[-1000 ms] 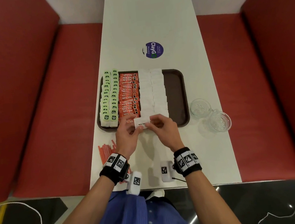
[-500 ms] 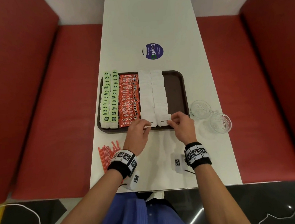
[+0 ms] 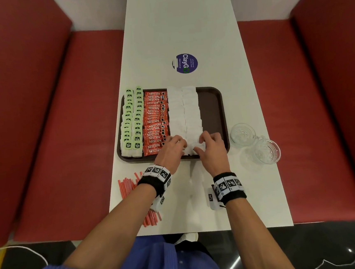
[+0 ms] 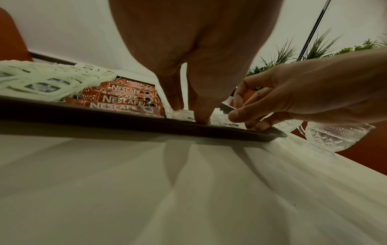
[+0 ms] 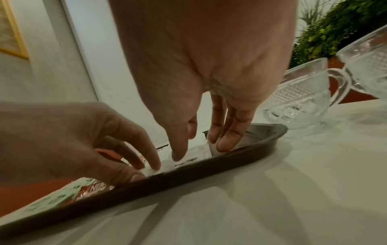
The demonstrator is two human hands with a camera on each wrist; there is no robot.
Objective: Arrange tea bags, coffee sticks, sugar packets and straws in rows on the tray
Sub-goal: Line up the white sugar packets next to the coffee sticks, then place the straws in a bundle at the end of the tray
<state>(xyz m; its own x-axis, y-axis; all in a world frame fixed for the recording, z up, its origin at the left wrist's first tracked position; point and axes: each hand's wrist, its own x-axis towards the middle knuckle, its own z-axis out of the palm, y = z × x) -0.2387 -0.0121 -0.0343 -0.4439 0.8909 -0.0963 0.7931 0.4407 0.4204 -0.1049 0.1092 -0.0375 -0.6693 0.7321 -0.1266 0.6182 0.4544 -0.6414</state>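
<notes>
A dark brown tray [image 3: 212, 110] lies on the white table. It holds two rows of green tea bags [image 3: 132, 121], a row of orange coffee sticks [image 3: 155, 121] and two rows of white sugar packets [image 3: 184, 112]. My left hand [image 3: 179, 146] pinches the nearest sugar packet [image 4: 182, 114] of the left sugar row between fingers and thumb. My right hand [image 3: 203, 142] holds the nearest sugar packet [image 5: 194, 154] of the right row, thumb on top and fingers [image 5: 223, 142] at its right edge. Both packets lie low against the tray's near rim [image 5: 188, 175]. Red straws [image 3: 126, 186] lie on the table, partly under my left forearm.
Two cut-glass cups [image 3: 242, 134] [image 3: 266, 151] stand just right of the tray. A round purple sticker [image 3: 185, 63] lies beyond it. The tray's right strip is bare. Red benches [image 3: 44, 146] flank the narrow table.
A second ago both hands held packets together in front of the tray. They parted, each with one packet, and have now moved forward onto the tray's near end, close together.
</notes>
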